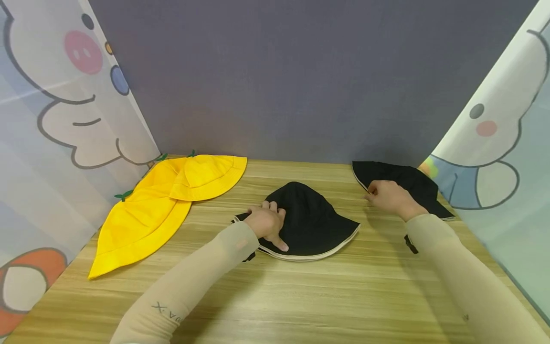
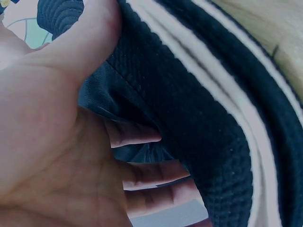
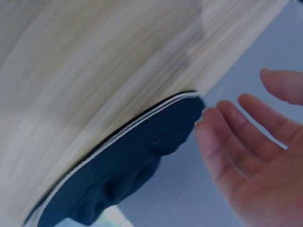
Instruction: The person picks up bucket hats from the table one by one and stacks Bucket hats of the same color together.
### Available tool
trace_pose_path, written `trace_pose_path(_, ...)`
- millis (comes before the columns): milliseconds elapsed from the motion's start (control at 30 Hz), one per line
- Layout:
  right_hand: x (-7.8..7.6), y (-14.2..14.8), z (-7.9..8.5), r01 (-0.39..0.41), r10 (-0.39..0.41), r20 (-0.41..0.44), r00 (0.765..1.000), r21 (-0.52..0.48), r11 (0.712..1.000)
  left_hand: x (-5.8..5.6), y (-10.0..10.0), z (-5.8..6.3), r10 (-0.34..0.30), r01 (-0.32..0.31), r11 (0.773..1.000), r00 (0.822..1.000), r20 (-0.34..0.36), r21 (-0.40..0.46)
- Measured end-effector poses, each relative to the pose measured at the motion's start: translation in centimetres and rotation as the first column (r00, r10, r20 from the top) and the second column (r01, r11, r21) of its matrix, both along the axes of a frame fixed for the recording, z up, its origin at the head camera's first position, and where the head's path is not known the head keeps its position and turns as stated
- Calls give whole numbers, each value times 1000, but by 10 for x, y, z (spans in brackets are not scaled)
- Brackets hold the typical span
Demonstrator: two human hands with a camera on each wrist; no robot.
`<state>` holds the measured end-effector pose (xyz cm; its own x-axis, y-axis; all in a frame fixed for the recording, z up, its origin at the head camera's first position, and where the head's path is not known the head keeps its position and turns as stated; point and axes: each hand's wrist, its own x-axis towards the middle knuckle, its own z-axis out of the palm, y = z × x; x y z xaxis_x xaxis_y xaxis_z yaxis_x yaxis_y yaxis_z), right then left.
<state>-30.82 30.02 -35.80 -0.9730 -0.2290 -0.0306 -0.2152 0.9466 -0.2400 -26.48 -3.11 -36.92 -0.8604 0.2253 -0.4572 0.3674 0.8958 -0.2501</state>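
Note:
A black bucket hat [image 1: 307, 220] with pale brim trim lies crown up at mid-table. Two pale-trimmed edges [image 2: 251, 123] show one over the other in the left wrist view. My left hand [image 1: 267, 222] rests on its left side, thumb on the brim and fingers spread against the cloth. Further right, another black hat [image 1: 414, 188] lies by the back wall. My right hand [image 1: 393, 197] hovers in front of its left part, overlapping it in the head view. Seen from the right wrist, those fingers [image 3: 236, 130] are loosely bent beside the hat's end, with nothing between them.
Several yellow hats [image 1: 142, 224] with green sprout tips overlap at the left of the wooden table [image 1: 301, 301]. A grey wall [image 1: 292, 81] closes off the back. Cartoon-print curtains [image 1: 56, 119] hang along both sides.

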Motion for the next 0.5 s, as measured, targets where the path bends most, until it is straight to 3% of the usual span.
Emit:
trace_pose_path(267,-4,35,4,126,-125,-18,992,47,991,2,4,1,-6,6,1000,1000,-7,7)
trace_pose_path(500,-6,65,14,196,-198,19,980,71,978,1,8,3,-6,6,1000,1000,-18,0)
